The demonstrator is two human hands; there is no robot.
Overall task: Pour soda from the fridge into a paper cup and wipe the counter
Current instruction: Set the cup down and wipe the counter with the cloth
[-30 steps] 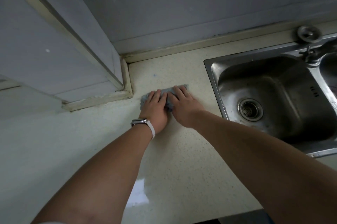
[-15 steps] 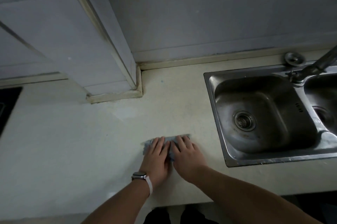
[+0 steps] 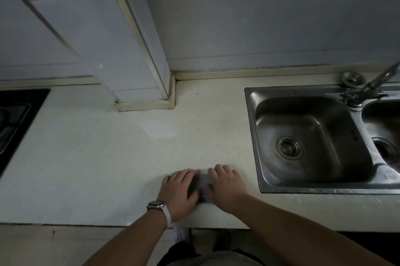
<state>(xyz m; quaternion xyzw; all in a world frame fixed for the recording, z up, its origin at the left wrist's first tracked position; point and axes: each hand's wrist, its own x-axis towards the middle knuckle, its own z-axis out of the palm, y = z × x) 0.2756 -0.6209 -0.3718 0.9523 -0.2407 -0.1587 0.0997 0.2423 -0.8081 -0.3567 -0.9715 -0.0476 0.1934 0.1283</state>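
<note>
While both palms press flat on the pale speckled worktop (image 3: pixel 108 157), a small grey-blue cloth (image 3: pixel 204 183) lies bunched between and under them, close to the near edge. Only a blurred strip of the cloth shows in the gap between the hands; its weave cannot be made out. The left hand (image 3: pixel 178 190) covers the cloth's left part with fingers (image 3: pixel 184 173) spread and laid flat, pressing down on the fabric rather than curling round it. The right hand (image 3: pixel 226 186) lies just beside it, touching the cloth from the right, its fingers (image 3: pixel 223 169) likewise extended and flat on top. A watch (image 3: pixel 155 205) with a rounded metal case and a white band wraps the left wrist.

To the right, set into the worktop, is a stainless steel sink (image 3: pixel 253 136) with rounded corners, a dull brushed sheen, and a round perforated drain strainer (image 3: pixel 290 147) in its left basin; part of a second basin shows at the far right edge. A metal tap (image 3: pixel 376 82) rises at a slant from the sink's far rim, with a round metal cap (image 3: pixel 351 78) just beside it. At far left a glossy black hob (image 3: pixel 19 112) sits flush in the surface. A square tiled column (image 3: pixel 138 71) stands on the far side, edged with yellowed sealant, and a faint wet sheen (image 3: pixel 160 129) marks the worktop in front of it
</note>
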